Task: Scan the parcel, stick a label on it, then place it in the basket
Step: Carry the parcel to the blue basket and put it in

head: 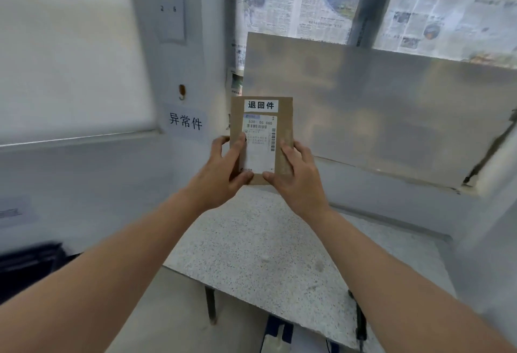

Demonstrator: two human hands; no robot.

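A flat brown parcel (284, 128) is held upright in front of me, above the far end of a speckled table (251, 254). It carries a white shipping label (258, 142) with barcodes and a smaller white label (261, 105) with black characters near its top edge. My left hand (223, 168) grips the parcel's lower left side, thumb on the shipping label. My right hand (296, 176) grips its lower right side. No basket or scanner is visible.
A grey board (377, 112) leans against a window covered in newspaper (307, 3). A wall sign with black characters (185, 122) hangs to the left. A dark object (28, 263) sits at the left edge. A blue-and-white item (279, 336) lies under the table's near edge.
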